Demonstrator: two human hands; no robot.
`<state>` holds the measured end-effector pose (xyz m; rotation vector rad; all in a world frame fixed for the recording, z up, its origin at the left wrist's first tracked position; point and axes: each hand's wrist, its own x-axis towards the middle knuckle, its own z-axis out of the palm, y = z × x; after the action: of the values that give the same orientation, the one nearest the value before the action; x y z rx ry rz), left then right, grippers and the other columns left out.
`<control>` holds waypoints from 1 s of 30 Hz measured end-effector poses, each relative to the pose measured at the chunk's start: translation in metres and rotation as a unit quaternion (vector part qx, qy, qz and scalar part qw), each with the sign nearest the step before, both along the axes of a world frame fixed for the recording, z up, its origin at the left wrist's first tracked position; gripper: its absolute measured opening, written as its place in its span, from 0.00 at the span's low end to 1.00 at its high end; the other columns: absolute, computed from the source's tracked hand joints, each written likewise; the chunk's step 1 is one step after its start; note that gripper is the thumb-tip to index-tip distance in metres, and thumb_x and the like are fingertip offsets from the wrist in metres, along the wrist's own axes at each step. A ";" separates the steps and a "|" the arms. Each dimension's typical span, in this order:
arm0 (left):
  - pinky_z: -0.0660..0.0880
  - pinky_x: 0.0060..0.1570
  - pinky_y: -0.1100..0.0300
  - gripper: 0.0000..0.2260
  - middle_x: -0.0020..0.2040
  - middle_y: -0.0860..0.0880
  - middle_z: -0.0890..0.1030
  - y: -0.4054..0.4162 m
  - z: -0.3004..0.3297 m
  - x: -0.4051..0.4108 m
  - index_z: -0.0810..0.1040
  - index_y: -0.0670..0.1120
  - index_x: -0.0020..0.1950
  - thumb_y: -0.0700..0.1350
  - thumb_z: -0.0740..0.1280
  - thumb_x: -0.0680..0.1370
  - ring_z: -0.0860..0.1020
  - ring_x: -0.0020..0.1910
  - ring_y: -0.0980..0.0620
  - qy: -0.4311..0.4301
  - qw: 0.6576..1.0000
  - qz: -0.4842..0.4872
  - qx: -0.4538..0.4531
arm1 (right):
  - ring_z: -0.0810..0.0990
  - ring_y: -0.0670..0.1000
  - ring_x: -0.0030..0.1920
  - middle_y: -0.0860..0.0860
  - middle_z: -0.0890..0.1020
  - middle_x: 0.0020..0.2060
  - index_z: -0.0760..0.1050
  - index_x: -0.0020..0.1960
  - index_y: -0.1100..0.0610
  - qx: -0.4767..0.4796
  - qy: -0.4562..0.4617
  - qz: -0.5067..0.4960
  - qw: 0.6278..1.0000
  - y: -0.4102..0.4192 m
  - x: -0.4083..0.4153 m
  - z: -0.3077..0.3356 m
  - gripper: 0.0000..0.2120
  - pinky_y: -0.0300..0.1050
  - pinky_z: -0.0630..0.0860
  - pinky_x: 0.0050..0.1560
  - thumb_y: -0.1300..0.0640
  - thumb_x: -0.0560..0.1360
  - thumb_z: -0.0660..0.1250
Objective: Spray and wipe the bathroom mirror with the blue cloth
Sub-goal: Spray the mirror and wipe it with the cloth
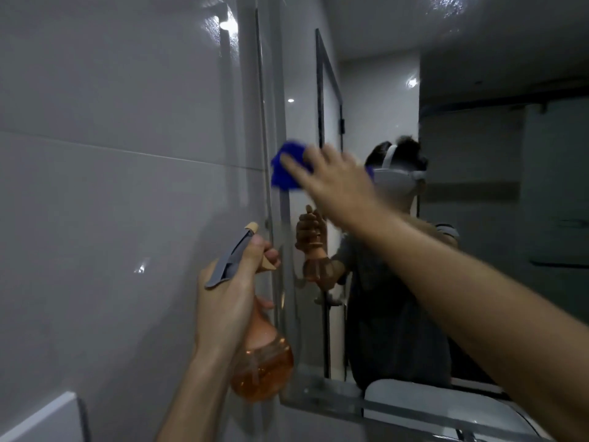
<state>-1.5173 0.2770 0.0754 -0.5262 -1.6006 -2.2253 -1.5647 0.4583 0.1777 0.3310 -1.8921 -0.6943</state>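
**Cloth on the glass, bottle held low**

Against the mirror, near its left edge at the middle of the frame, the right hand presses the blue cloth flat to the glass. Its fingers are stretched out and spread across the cloth, which shows as a bunched blue patch beyond the fingertips. That arm runs in from the lower right corner, reaching up and leftward across the frame with the wrist nearly straight (the hand is blurred, so finer detail of the fingers cannot be told).

Lower, left of centre, the left hand grips the neck of a spray bottle, fingers curled round it and one finger hooked over the trigger just under the grey spray head. The forearm rises from the bottom edge, the wrist upright. The bottle's round amber body hangs below the hand, just beside the mirror's left edge, its nozzle pointing up and left toward the tiled wall.

Both hands, the bottle and the person wearing a white headset appear reflected in the glass, right of the cloth.
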 end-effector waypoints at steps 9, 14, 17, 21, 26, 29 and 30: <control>0.76 0.30 0.56 0.10 0.42 0.49 0.87 -0.002 0.005 0.011 0.85 0.50 0.45 0.53 0.68 0.78 0.85 0.45 0.50 0.064 0.995 0.073 0.013 | 0.69 0.63 0.64 0.60 0.67 0.67 0.60 0.75 0.55 -0.047 0.023 0.013 0.999 -0.028 -0.015 0.000 0.29 0.61 0.71 0.60 0.57 0.75 0.61; 0.75 0.31 0.56 0.12 0.43 0.50 0.87 0.004 -0.004 0.014 0.85 0.49 0.49 0.56 0.69 0.76 0.84 0.39 0.53 0.006 0.998 0.061 0.004 | 0.70 0.61 0.60 0.58 0.70 0.62 0.63 0.74 0.55 0.059 -0.112 0.028 0.992 -0.009 -0.006 -0.132 0.33 0.62 0.73 0.57 0.54 0.71 0.70; 0.76 0.31 0.56 0.15 0.45 0.49 0.87 0.003 -0.013 0.020 0.83 0.47 0.51 0.57 0.68 0.76 0.84 0.39 0.49 0.002 0.999 0.046 -0.021 | 0.71 0.58 0.59 0.55 0.71 0.61 0.63 0.75 0.53 0.082 -0.163 -0.004 0.983 0.009 0.013 -0.166 0.40 0.57 0.75 0.55 0.51 0.67 0.75; 0.76 0.31 0.56 0.15 0.45 0.48 0.87 0.011 -0.020 0.035 0.84 0.47 0.51 0.57 0.69 0.76 0.84 0.40 0.50 -0.005 0.999 0.038 -0.033 | 0.72 0.58 0.57 0.56 0.71 0.60 0.64 0.74 0.52 0.061 -0.117 0.001 0.991 0.026 0.033 -0.147 0.34 0.56 0.74 0.52 0.54 0.70 0.71; 0.75 0.29 0.57 0.11 0.43 0.48 0.86 0.037 -0.029 0.056 0.84 0.49 0.49 0.55 0.69 0.78 0.85 0.47 0.49 0.003 0.998 0.013 -0.054 | 0.74 0.61 0.53 0.59 0.74 0.56 0.66 0.74 0.52 -0.062 -0.018 -0.006 0.998 0.084 0.087 -0.097 0.27 0.57 0.75 0.47 0.54 0.75 0.59; 0.76 0.29 0.57 0.10 0.43 0.48 0.86 0.060 -0.033 0.073 0.84 0.48 0.48 0.53 0.68 0.78 0.85 0.48 0.49 0.009 0.998 -0.013 -0.065 | 0.75 0.58 0.48 0.59 0.73 0.54 0.67 0.74 0.50 -0.211 0.046 0.019 0.976 0.120 0.128 -0.080 0.31 0.49 0.72 0.40 0.57 0.73 0.70; 0.76 0.29 0.57 0.10 0.44 0.47 0.86 0.069 -0.034 0.079 0.84 0.48 0.48 0.52 0.68 0.78 0.85 0.48 0.48 0.011 0.997 -0.025 -0.067 | 0.74 0.56 0.47 0.58 0.73 0.54 0.66 0.74 0.49 -0.260 0.061 0.038 0.963 0.132 0.143 -0.077 0.30 0.47 0.70 0.40 0.58 0.74 0.69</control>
<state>-1.4378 0.3455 0.0411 -0.6302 -1.7519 -2.1498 -1.4215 0.5908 0.1010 0.0227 -1.8528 -0.1443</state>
